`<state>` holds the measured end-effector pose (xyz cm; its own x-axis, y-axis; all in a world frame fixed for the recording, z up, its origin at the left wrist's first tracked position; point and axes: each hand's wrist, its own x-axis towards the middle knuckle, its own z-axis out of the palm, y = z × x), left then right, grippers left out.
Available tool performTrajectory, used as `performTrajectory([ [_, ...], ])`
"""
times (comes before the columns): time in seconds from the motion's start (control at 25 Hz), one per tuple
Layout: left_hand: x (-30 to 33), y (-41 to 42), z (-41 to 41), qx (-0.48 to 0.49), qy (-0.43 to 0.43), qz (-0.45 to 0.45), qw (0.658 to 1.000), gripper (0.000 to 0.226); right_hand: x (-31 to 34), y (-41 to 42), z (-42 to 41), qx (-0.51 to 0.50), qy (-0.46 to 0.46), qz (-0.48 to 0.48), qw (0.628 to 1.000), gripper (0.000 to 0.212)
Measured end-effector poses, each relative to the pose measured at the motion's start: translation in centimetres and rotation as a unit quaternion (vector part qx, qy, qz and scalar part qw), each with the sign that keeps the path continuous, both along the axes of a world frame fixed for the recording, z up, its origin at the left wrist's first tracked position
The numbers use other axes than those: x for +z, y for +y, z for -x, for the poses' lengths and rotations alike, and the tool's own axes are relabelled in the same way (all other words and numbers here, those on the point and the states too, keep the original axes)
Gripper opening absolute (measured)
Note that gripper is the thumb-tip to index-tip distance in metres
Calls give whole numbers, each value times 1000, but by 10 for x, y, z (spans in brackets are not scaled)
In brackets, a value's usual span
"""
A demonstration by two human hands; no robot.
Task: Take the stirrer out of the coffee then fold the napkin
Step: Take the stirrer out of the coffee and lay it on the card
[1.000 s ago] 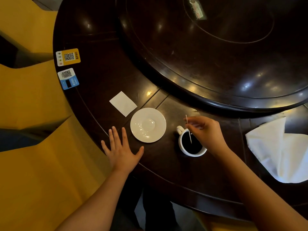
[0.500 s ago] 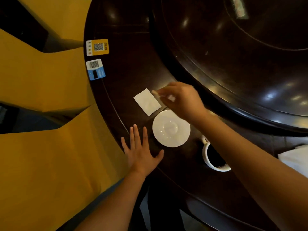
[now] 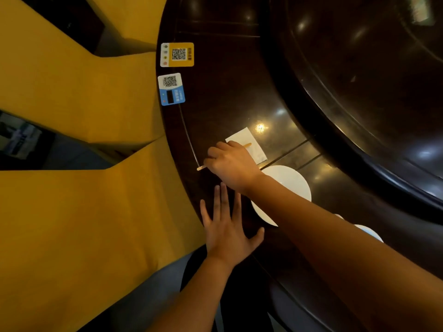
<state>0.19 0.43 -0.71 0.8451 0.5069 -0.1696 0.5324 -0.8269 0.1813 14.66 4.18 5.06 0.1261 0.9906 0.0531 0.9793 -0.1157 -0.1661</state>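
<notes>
Wooden and thin, the flat brown stirrer (image 3: 247,145) is pinched in my closed right hand (image 3: 230,164) over the small white paper square (image 3: 249,144), and might drip coffee on the dark shiny counter (image 3: 227,104) if I tip it.

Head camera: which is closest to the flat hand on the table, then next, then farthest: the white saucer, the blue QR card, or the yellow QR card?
From the left hand:
1. White saucer, just right of it.
2. Blue QR card, farther up the table edge.
3. Yellow QR card, beyond the blue one.

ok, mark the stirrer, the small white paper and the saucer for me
stirrer (image 3: 201,167), head view, bare end left of the right hand.
small white paper (image 3: 257,152), head view, lower right part.
saucer (image 3: 291,182), head view, bare upper area.
</notes>
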Motion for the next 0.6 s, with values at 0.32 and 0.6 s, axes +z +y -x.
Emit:
performTrajectory([
  [0.32, -2, 0, -1, 9, 2, 7, 1000, 95, -17, -13, -3, -67, 20, -2, 998, 23],
  [0.6, -4, -1, -2, 9, 9, 5, 1000, 97, -22, -31, 0, -87, 26, 20, 996, 24],
])
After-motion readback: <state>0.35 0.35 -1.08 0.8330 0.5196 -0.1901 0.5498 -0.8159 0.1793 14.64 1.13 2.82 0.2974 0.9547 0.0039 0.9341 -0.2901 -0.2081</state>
